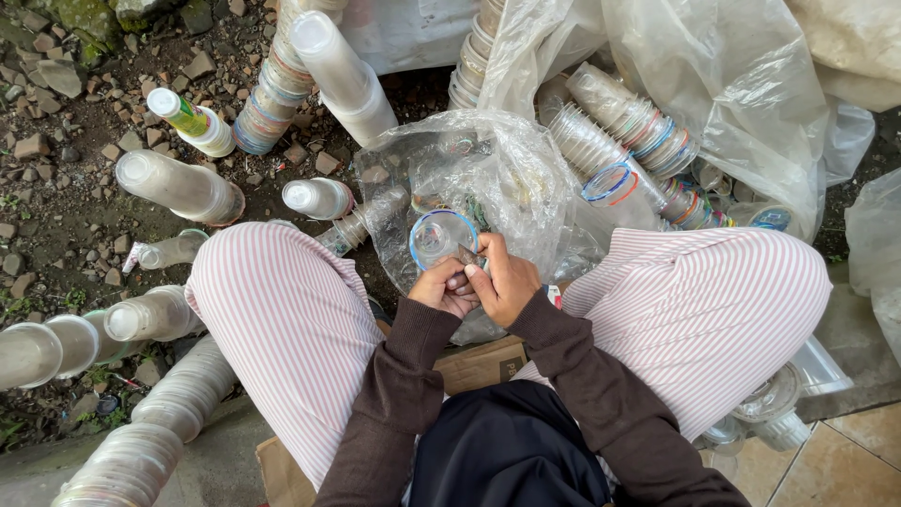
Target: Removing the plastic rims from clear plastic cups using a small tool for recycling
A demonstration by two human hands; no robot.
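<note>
Between my knees, my left hand [441, 287] grips a clear plastic cup [439, 238] with a blue rim, its mouth facing up toward me. My right hand [503, 281] presses against the cup's rim edge with a small dark tool pinched in its fingers; what kind of tool it is I cannot tell. Both hands touch each other above a crumpled clear plastic bag [488, 174] that holds loose coloured rim rings.
Long stacks of nested clear cups [178, 186] lie on the stony ground at left and lean at upper centre [343, 80]. More stacked cups with coloured rims [629, 127] sit in a big clear sack [741, 84] at right. Flattened cardboard [479, 366] lies under me.
</note>
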